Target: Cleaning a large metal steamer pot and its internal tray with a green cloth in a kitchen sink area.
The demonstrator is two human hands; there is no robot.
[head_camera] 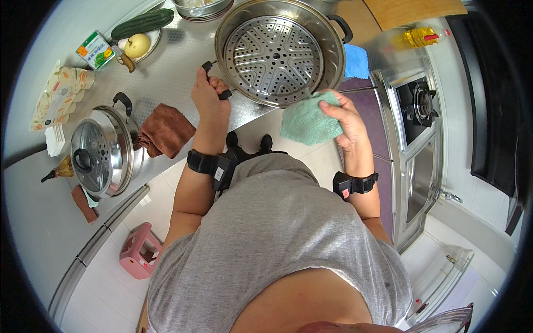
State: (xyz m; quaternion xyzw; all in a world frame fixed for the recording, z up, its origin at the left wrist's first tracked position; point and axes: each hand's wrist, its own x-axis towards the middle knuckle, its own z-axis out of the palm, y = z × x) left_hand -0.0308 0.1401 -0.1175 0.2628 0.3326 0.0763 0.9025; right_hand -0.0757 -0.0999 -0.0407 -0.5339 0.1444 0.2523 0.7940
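A round stainless steel steamer pot [333,62] with a perforated steamer plate [275,58] inside stands at the edge of the metal counter [166,77]. My left hand [211,98] grips its black side handle [225,95]. In my right hand [347,118] is a green cloth [310,120], held between thumb and fingers close to the pot's near rim. The pot's other black handle [342,28] is free at the upper right. Left of my left forearm, a folded brown cloth [168,130] lies on the counter.
A lidded steel pot [118,152] stands at left. Farther back are a tissue pack [62,98], a plate [155,41] with a yellow-green fruit and a knife, and a dark green gourd [143,24]. A blue cloth [356,61], an oil bottle [418,37] and a gas burner [424,102] are at right.
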